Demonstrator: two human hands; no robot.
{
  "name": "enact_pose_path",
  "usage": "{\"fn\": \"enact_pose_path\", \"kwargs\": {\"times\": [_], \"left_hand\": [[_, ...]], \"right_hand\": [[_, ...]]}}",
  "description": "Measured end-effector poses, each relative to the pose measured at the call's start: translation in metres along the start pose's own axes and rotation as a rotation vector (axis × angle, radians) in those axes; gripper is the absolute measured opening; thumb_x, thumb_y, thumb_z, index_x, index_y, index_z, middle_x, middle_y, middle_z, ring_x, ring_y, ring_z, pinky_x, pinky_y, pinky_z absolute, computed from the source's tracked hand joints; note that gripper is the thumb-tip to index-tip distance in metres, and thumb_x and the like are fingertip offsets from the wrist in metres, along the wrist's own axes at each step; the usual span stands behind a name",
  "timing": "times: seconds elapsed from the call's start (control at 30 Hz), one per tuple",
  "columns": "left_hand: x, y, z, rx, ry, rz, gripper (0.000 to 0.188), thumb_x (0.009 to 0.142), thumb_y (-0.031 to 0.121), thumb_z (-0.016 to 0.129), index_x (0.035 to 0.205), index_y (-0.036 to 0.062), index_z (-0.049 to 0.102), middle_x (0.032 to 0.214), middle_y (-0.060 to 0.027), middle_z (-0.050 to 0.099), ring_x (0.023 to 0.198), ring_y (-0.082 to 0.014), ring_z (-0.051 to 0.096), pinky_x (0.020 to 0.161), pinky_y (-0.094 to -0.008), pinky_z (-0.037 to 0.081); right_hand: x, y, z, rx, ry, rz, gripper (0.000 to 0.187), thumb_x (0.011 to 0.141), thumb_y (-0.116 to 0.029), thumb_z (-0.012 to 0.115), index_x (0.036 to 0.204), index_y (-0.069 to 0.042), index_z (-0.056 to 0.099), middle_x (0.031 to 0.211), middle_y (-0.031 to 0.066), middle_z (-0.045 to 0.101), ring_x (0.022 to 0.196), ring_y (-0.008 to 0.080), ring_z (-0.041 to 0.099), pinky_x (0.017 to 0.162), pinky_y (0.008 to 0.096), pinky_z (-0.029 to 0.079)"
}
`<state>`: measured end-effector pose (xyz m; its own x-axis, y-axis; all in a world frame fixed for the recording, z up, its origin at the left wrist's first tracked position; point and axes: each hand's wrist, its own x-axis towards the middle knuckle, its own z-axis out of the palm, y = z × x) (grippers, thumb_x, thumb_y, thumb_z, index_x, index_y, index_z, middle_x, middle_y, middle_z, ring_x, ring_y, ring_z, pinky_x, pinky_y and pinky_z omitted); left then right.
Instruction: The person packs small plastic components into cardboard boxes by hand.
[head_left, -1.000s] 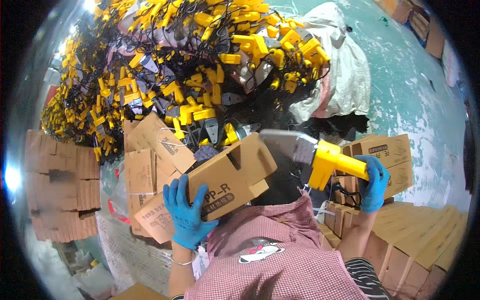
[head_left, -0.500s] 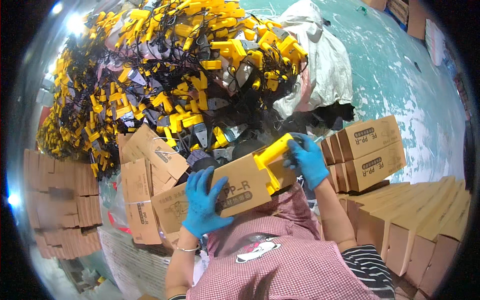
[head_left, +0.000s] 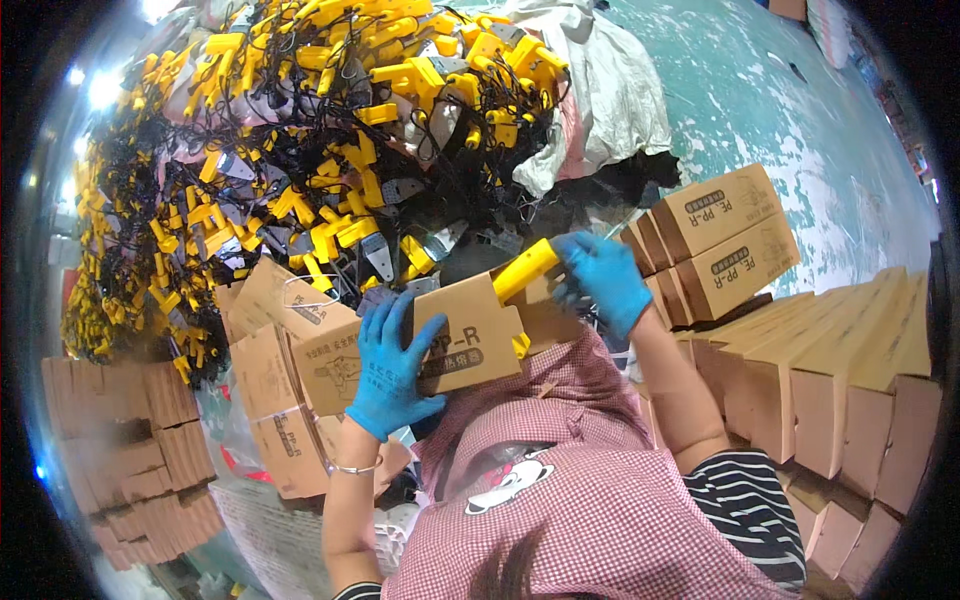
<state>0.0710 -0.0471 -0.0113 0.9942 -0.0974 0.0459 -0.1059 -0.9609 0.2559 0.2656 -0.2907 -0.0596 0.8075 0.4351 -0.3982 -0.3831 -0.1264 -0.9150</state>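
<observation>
A long brown cardboard box lies slantwise in front of my apron, its right end open with a flap out. My blue-gloved left hand holds it, fingers over the top edge and thumb spread across the printed side. Part of a yellow plastic-handled tool sticks out of the open end; the rest is hidden inside. At the handle's outer end is my blue-gloved right hand, fingers bent against it and slightly blurred. Beside my left hand, flattened cartons lean in a tied bundle.
Beyond the box rises a big heap of yellow tools with grey parts and tangled black cords. A white sack lies to its right. Closed cartons and a long row of boxes fill the right; flat carton stacks stand left.
The yellow tool has slid leftward, deeper into the box, with my right hand following at its end. My left hand still holds the box. The whole view has shifted slightly.
</observation>
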Motion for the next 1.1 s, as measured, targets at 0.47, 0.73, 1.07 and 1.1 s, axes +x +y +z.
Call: {"fn": "enact_pose_path", "kwargs": {"times": [0.47, 0.73, 1.07, 1.1], "left_hand": [[0.052, 0.086, 0.039, 0.397, 0.053, 0.248, 0.038, 0.077, 0.030, 0.074, 0.109, 0.0167, 0.059, 0.096, -0.0037, 0.056, 0.088, -0.0211, 0.058, 0.074, -0.0398, 0.045], [0.074, 0.104, 0.057, 0.403, -0.131, 0.081, 0.029, 0.081, 0.030, 0.072, 0.103, 0.0127, 0.063, 0.097, -0.0053, 0.059, 0.092, -0.0205, 0.060, 0.077, -0.0394, 0.045], [0.074, 0.083, 0.050, 0.422, -0.030, 0.486, 0.016, 0.079, 0.020, 0.065, 0.094, 0.0160, 0.066, 0.094, -0.0040, 0.052, 0.091, -0.0213, 0.053, 0.080, -0.0392, 0.043], [0.074, 0.082, 0.048, 0.358, -0.030, 0.449, 0.020, 0.079, 0.020, 0.064, 0.098, 0.0164, 0.065, 0.094, -0.0045, 0.051, 0.091, -0.0213, 0.053, 0.080, -0.0397, 0.043]], "right_hand": [[0.037, -0.016, -0.076, 0.008, 0.050, -0.022, 0.037, 0.099, -0.042, 0.061, 0.100, -0.005, 0.066, 0.071, 0.0049, 0.065, 0.052, 0.0109, 0.059, 0.047, 0.0223, 0.046], [0.031, -0.017, -0.097, 0.120, 0.073, -0.113, 0.046, 0.099, -0.044, 0.060, 0.111, 0.001, 0.064, 0.084, 0.0091, 0.069, 0.062, 0.0159, 0.067, 0.056, 0.0265, 0.053], [0.031, 0.023, -0.100, 0.304, 0.075, 0.032, 0.042, 0.100, -0.037, 0.060, 0.118, 0.000, 0.064, 0.092, 0.0122, 0.071, 0.071, 0.0204, 0.071, 0.064, 0.0320, 0.058], [0.029, 0.024, -0.099, 0.316, 0.089, 0.045, 0.042, 0.100, -0.037, 0.060, 0.118, 0.000, 0.064, 0.092, 0.0122, 0.071, 0.071, 0.0204, 0.071, 0.064, 0.0320, 0.058]]}}
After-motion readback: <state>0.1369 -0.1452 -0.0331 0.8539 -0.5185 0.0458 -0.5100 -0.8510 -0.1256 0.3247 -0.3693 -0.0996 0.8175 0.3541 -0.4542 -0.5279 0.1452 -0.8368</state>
